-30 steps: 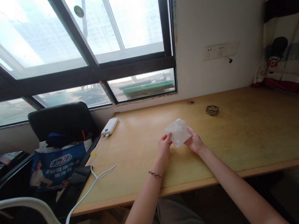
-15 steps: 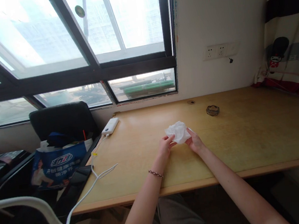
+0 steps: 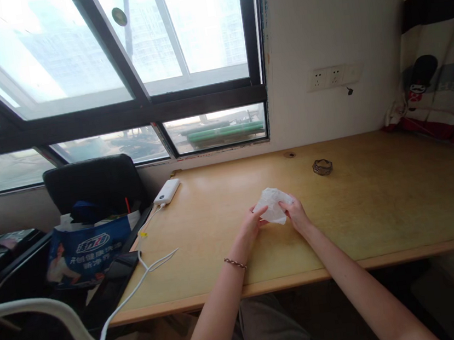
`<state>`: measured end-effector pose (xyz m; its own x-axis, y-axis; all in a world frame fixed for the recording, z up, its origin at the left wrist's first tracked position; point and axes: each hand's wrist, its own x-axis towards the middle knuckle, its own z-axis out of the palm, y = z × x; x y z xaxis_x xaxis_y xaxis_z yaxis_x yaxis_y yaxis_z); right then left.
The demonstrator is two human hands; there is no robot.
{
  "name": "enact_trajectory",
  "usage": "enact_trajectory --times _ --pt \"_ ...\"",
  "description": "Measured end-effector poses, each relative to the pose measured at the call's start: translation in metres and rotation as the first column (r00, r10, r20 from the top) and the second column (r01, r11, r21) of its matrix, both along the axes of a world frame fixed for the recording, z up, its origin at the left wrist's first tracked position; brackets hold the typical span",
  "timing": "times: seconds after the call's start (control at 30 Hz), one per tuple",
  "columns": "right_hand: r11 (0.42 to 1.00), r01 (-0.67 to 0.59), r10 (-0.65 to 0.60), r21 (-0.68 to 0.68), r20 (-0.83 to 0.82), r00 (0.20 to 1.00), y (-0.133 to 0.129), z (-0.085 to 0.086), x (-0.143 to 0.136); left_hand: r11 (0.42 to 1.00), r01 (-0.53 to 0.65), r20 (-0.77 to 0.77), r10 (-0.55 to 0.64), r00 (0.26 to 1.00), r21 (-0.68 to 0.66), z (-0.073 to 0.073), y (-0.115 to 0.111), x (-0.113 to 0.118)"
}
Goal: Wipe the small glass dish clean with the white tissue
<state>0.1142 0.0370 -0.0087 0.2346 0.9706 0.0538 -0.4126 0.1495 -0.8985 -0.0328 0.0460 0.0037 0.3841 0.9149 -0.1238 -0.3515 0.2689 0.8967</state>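
Observation:
A crumpled white tissue [image 3: 272, 204] is held between my two hands, a little above the wooden table [image 3: 364, 208]. My left hand [image 3: 253, 221] pinches its left edge, thumb on top and fingers underneath. On the opposite side, my right hand [image 3: 296, 212] grips the right edge with the thumb pressed over it. Some of the fingers on both hands are hidden behind the tissue. A braided bracelet [image 3: 235, 263] circles my left wrist.
A dark openwork ring-shaped object [image 3: 322, 167] lies on the table's far right. At the left edge, a white power bank [image 3: 167, 191] has a white cable [image 3: 148, 267] plugged in. A black chair [image 3: 94, 181] with a blue bag [image 3: 90, 250] stands left of the table.
The tissue has gone from a bunched-up shape to a flatter one. My right thumb has moved inward over it, and both hands keep hold.

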Motion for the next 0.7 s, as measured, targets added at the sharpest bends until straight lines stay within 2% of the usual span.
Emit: enact_trajectory --times 0.1,0.23,0.33,0.53,0.7 --pt "0.999 -0.036 0.035 -0.004 -0.064 0.997 -0.001 0.004 -0.001 0.997 -0.077 0.014 0.077 0.997 -0.020 -0.003 0.004 -0.001" --pt "0.963 -0.203 0.180 -0.177 -0.138 0.974 -0.003 0.003 -0.005 0.974 -0.228 0.050 0.228 0.972 -0.008 -0.005 0.008 0.000" --pt "0.947 -0.220 0.194 -0.235 -0.129 0.972 -0.004 -0.001 -0.007 0.961 -0.277 0.079 0.276 0.958 0.003 -0.004 0.008 0.000" --pt "0.981 -0.148 0.138 -0.127 -0.085 0.987 0.001 -0.004 -0.001 0.970 -0.239 0.155 0.231 0.961 0.037 -0.002 0.008 -0.003" --pt "0.976 -0.196 0.189 -0.097 -0.071 0.979 0.001 -0.003 0.003 0.992 -0.122 0.172 0.123 0.977 -0.015 -0.003 0.013 -0.009"
